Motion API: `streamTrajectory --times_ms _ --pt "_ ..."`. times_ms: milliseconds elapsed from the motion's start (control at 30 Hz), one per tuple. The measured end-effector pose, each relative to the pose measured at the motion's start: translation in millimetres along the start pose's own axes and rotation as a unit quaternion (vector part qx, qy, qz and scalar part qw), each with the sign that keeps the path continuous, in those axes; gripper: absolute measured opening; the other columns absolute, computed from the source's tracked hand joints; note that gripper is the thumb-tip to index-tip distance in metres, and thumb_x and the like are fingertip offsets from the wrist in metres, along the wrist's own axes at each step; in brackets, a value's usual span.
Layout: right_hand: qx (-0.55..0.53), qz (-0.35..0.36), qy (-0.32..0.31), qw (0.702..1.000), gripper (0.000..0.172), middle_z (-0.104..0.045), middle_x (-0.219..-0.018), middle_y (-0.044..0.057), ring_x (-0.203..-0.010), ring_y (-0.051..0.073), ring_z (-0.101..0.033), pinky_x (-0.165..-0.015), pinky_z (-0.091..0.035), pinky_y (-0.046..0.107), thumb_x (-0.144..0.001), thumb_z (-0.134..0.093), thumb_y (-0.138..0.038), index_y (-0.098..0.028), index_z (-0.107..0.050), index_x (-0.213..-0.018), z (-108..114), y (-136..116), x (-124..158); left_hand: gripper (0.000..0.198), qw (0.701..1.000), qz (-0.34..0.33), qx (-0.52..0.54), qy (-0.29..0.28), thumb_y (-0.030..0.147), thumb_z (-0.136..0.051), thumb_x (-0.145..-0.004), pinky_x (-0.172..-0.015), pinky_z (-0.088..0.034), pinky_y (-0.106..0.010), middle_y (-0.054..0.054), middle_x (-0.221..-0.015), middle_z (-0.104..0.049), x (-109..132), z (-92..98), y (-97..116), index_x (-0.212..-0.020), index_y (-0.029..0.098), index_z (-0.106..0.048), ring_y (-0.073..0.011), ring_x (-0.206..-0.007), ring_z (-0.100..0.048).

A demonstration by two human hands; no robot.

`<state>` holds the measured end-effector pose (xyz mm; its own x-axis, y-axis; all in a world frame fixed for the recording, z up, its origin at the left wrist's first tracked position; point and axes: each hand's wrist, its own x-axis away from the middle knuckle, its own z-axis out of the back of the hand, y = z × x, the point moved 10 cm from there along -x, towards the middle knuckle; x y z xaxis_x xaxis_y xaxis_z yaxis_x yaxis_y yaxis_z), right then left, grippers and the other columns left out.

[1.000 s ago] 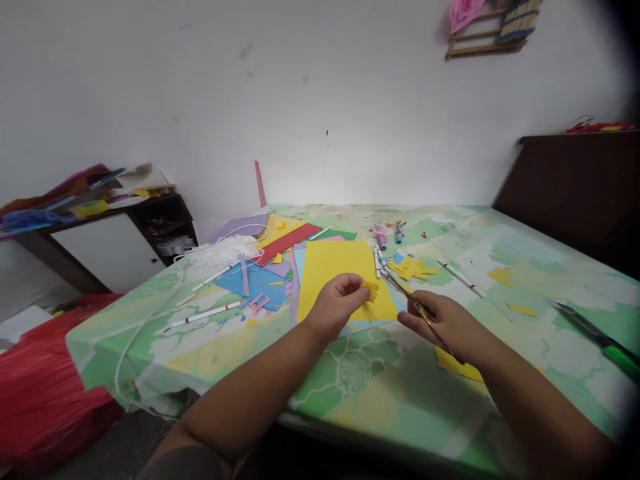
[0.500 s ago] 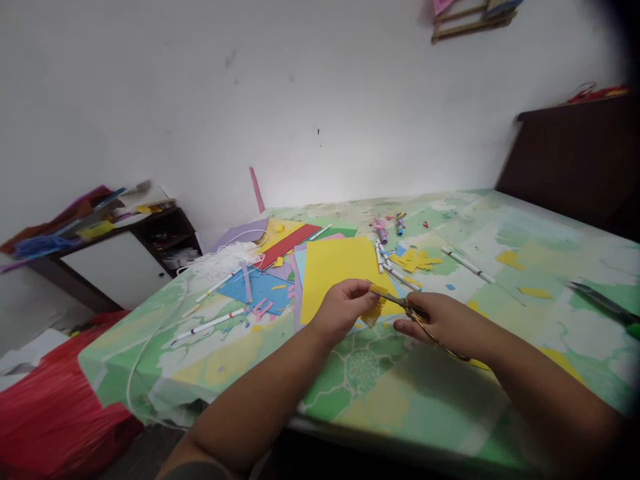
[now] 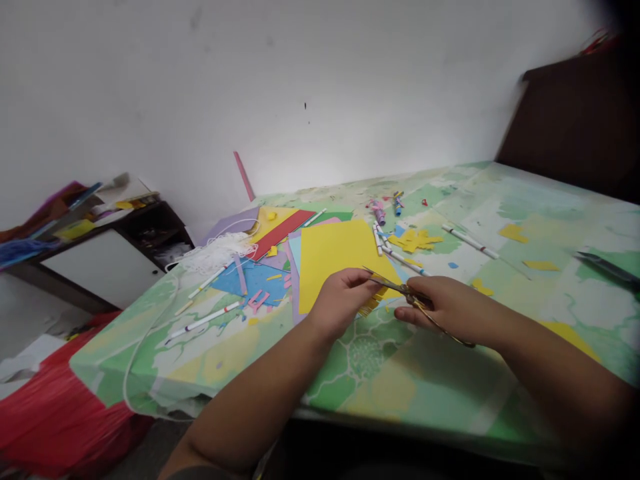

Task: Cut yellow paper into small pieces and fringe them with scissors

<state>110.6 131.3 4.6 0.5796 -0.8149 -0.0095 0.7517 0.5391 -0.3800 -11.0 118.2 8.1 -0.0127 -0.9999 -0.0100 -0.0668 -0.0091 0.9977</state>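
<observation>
My left hand (image 3: 343, 299) pinches a small yellow paper piece (image 3: 371, 304) whose lower edge is cut into a fringe. Gold-handled scissors (image 3: 425, 312) are in my right hand (image 3: 440, 303), fingers through the handles. The blades reach left, up to the paper beside my left fingertips; whether they are fully closed is hard to see. Beneath and behind my left hand lies a large yellow sheet (image 3: 335, 257) on top of other coloured sheets.
Around the yellow sheet are white markers (image 3: 470, 241), yellow scraps (image 3: 415, 239), a blue sheet (image 3: 265, 285), a red strip (image 3: 283, 233) and tangled white cord (image 3: 220, 255). A dark-bladed tool (image 3: 607, 268) lies far right. A cabinet (image 3: 105, 267) stands left of the patterned tablecloth (image 3: 240, 370).
The view has tilted and shifted slightly, so the table sits higher in it. The scissor blades now show more apart at the paper, and both hands keep their holds.
</observation>
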Motion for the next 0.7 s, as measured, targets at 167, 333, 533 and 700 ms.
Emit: streamTrajectory --times_ms 167,333,533,700 --pt "0.017 -0.006 0.007 1.000 0.042 -0.052 -0.061 0.002 -0.055 0.015 -0.044 -0.049 -0.028 0.027 -0.075 -0.042 -0.062 -0.022 -0.043 -0.064 3 -1 1 0.016 1.000 0.004 -0.027 -0.002 0.027 -0.066 -0.062 -0.059 -0.040 -0.023 -0.001 -0.067 -0.062 3 0.3 2 -0.070 0.014 -0.066 -0.0094 -0.061 -0.053" --pt "0.016 -0.003 0.024 1.000 0.043 -0.050 -0.057 0.001 -0.052 0.014 -0.042 -0.047 -0.025 0.027 -0.073 -0.044 -0.063 -0.022 -0.042 -0.062 5 0 1 0.015 0.999 -0.021 -0.032 -0.001 0.028 -0.064 -0.065 -0.059 -0.040 -0.023 -0.001 -0.066 -0.061 4 1.1 4 -0.071 0.014 -0.065 -0.0087 -0.061 -0.052" --pt "0.021 -0.011 0.026 0.999 0.044 -0.049 -0.056 0.001 -0.050 0.013 -0.041 -0.046 -0.024 0.027 -0.073 -0.044 -0.064 -0.022 -0.042 -0.060 5 1 1 0.014 0.999 -0.025 -0.031 0.018 0.027 -0.064 -0.063 -0.060 -0.042 -0.024 -0.001 -0.068 -0.063 6 2.1 6 -0.071 0.015 -0.065 -0.0096 -0.063 -0.055" --pt "0.032 -0.008 0.034 0.999 0.045 -0.049 -0.056 0.001 -0.050 0.014 -0.040 -0.046 -0.023 0.027 -0.072 -0.043 -0.066 -0.022 -0.040 -0.060 6 -1 1 0.011 0.996 -0.028 -0.068 0.041 0.025 -0.062 -0.062 -0.055 -0.041 -0.022 0.000 -0.065 -0.063 9 5.4 10 -0.067 0.015 -0.065 -0.0090 -0.059 -0.054"
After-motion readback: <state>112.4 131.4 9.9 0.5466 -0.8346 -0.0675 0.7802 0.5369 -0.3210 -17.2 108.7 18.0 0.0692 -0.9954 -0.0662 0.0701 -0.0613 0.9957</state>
